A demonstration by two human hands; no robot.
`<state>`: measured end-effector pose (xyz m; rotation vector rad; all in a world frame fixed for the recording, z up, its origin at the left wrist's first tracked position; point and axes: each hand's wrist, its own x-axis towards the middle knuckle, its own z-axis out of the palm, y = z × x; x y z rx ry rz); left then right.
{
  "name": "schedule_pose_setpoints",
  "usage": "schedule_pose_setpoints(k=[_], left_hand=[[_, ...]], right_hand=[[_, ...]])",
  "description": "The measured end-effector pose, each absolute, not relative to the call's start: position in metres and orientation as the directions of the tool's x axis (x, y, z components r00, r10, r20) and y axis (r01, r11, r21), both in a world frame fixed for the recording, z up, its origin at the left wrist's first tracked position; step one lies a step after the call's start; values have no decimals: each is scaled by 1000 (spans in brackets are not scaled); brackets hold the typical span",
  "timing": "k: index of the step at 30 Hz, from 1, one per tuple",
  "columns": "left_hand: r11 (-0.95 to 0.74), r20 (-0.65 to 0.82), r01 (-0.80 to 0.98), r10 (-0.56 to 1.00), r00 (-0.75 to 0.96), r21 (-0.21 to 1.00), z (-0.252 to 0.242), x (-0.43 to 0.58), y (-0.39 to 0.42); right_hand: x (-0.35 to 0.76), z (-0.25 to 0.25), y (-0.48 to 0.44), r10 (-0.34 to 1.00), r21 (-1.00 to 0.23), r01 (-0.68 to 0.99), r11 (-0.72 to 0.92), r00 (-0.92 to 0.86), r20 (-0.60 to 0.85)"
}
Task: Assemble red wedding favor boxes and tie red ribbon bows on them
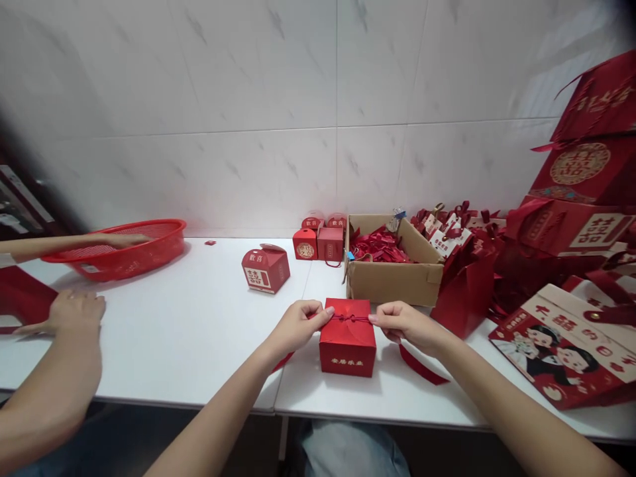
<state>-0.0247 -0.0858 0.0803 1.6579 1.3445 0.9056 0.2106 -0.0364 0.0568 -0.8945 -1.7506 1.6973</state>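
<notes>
A white table (199,344) bears boxes (348,350), basket (130,267) and carton (392,282).

Tied box (348,348) reads "安居乐业"; gabled box (266,269), "囍".

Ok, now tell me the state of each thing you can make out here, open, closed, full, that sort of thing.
Square red cardboard box: closed
Thin dark-red cord: stretched across its top between left hand and right hand
Small red-and-white cardboard box: upright; can't tell if fully shut
Brown cardboard carton: open, holding red strips
Oval red plastic basket: open, co-worker's hand reaching in
Red gold-patterned boxes: stacked
</notes>
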Motion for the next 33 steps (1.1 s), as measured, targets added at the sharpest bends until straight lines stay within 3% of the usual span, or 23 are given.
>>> schedule_pose_setpoints(k=[7,11,16,19,25,29,33], left_hand=[[-148,169,573,985,16,806,77,-18,-87],[-206,269,580,963,-23,788,73,-16,-86],[-358,480,583,875,-63,729,86,-9,-88],[-382,441,501,897,0,777,102,2,-90],[-269,275,372,961,37,888,117,17,-88],[-280,312,382,950,-23,881,116,18,-87],[-348,346,355,935,72,868,116,19,-88]], right_hand=[[232,74,-44,738,-994,69,82,-675,14],[234,83,-44,760,-994,-13,105,-643,89],[216,91,-47,757,-992,-41,117,-643,116],[201,97,-50,771,-990,-69,124,-622,140],[185,102,-56,780,-970,-63,233,-583,225],[188,99,-57,858,-973,86,216,-491,147],[186,97,-59,841,-965,113,236,-521,145]])
